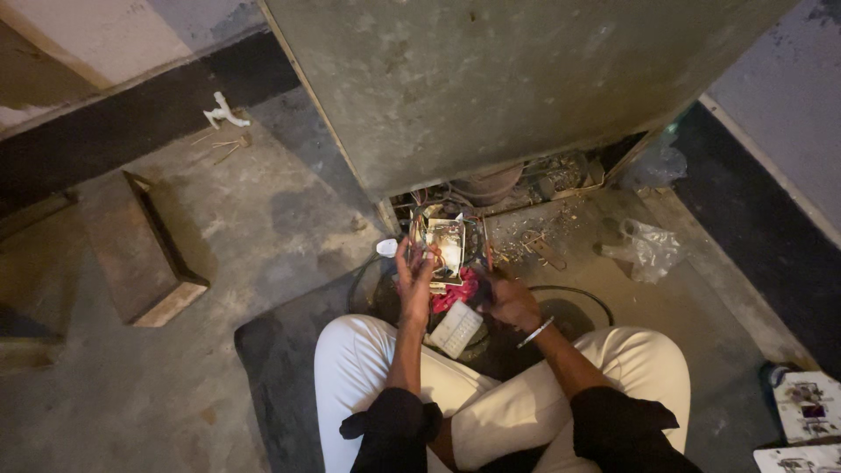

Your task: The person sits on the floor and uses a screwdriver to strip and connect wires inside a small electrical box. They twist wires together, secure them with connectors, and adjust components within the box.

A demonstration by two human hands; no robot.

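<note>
I sit on the floor in white trousers and dark sleeves. My left hand (413,278) grips the left side of a small metal-framed electrical part (448,248) with wires and a shiny face, held upright above my knees. My right hand (511,300), with a bangle on the wrist, is closed near a red tool or bundle of red wires (458,290) just under that part; what it grips is partly hidden. A white ribbed block (455,328) lies between my knees.
A large grey metal cabinet (508,79) stands ahead, with wiring and debris at its open base (534,180). A wooden wedge-shaped block (144,254) lies left. Crumpled clear plastic (646,250) lies right. White switch plates (810,412) sit at lower right.
</note>
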